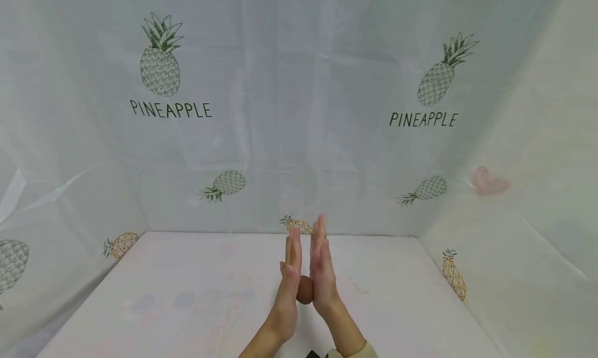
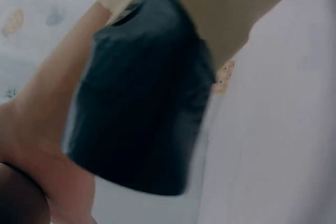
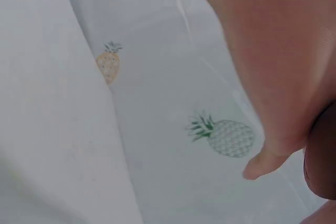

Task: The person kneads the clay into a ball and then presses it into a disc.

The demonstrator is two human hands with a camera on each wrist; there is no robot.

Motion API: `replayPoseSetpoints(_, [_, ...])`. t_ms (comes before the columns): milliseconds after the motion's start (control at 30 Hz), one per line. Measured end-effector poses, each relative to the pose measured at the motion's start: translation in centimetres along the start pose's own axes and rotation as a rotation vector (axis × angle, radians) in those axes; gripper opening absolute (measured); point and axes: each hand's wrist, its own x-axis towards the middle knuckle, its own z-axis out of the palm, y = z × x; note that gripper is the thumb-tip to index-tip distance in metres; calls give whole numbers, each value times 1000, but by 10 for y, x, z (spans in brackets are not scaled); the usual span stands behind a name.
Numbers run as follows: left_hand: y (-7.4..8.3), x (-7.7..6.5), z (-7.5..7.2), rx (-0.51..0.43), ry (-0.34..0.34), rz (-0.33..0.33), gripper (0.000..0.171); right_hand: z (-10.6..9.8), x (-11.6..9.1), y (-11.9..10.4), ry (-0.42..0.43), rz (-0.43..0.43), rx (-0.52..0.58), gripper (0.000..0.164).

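A smooth brown ball (image 1: 305, 289) sits between the palms of both hands, above the white table. My left hand (image 1: 288, 290) presses it from the left and my right hand (image 1: 324, 280) from the right. The fingers of both hands are straight and point up and away, with a gap between the two hands. Part of the brown ball (image 2: 21, 198) shows at the lower left corner of the left wrist view, against a palm. In the right wrist view the brown ball (image 3: 321, 156) is cut by the right edge, beside a hand and its thumb.
The white table (image 1: 187, 275) carries faint coloured stains. Pale sheeting (image 1: 299, 114) printed with pineapples hangs behind it and along both sides. A dark wrist band (image 2: 142, 98) and a beige sleeve (image 2: 236, 9) fill much of the left wrist view.
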Motion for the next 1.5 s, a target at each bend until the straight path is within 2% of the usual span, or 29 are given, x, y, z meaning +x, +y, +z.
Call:
replayPoseSetpoints(200, [-1,6,-16,10,84,-9,59,18,-3,9,-109,99,-29,58])
replayPoseSetpoints(333, [-5,12,-27,-4,151,-34,61,29,-7,7,-129,108,-51,56])
replayPoseSetpoints(433, [-8,14,-33,8,174,-42,61,32,-9,3,-124,82,-58,57])
replayPoseSetpoints(600, [-14,14,-33,27,166,-46,62,32,-13,-10,-124,20,-48,59])
replayPoseSetpoints(833, [-20,11,-18,20,104,-63,56,22,-12,-20,-79,-19,-31,57])
replayPoseSetpoints(1033, [-15,5,-6,3,44,-12,57,10,-5,-15,-23,-24,-28,58])
replayPoseSetpoints(1133, [-10,3,-4,16,29,10,57,7,-2,-9,-35,6,-10,58])
replayPoseSetpoints(1333, [-2,5,-12,17,67,-2,59,13,-3,2,-134,122,26,58])
replayPoseSetpoints(1500, [-5,12,-27,-5,139,-24,62,23,-7,3,-191,136,4,56])
